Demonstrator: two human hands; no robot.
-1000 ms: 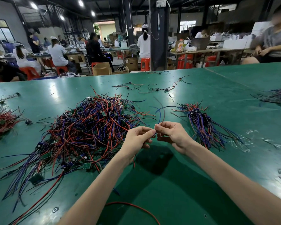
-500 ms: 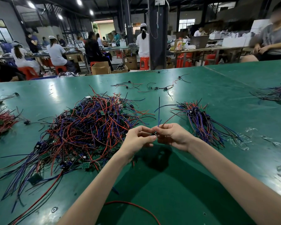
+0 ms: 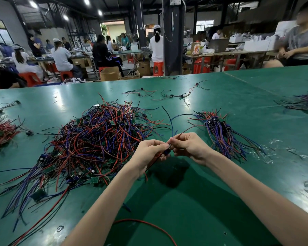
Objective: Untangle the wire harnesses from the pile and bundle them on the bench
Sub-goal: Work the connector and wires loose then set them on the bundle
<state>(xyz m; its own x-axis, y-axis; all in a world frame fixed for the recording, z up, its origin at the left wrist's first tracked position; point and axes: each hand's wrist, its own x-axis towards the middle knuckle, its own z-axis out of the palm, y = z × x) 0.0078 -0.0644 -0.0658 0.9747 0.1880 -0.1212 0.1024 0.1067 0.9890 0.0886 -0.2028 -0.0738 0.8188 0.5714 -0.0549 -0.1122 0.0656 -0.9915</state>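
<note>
- Both hands meet above the bench, just in front of the big tangle: left hand and right hand, fingertips nearly touching each other
- bench is a glossy green surface with ceiling lights reflecting off it, and a seam runs across the far right corner
- pile of red, blue and black wires sits left of centre, with little green boards and dark round parts mixed in
- bundle lies to the right of the hands, its wires roughly lined up and the dark parts gathered at the far end
- red heap at the left edge, another heap at the right edge, loose harnesses scattered further back, clear plastic scraps beside the bundle
- room behind is a dim workshop: dark pillar, people seated on red stools at long tables, someone in a grey shirt on the right
- cardboard box on the floor past the bench is open, can't tell what's inside
- back to the hands: fingers on both are curled, pinching one harness between them at its small dark-blue part
- blue wire arcs up from the right-hand fingers, and red and dark wires trail down under the left hand
</note>
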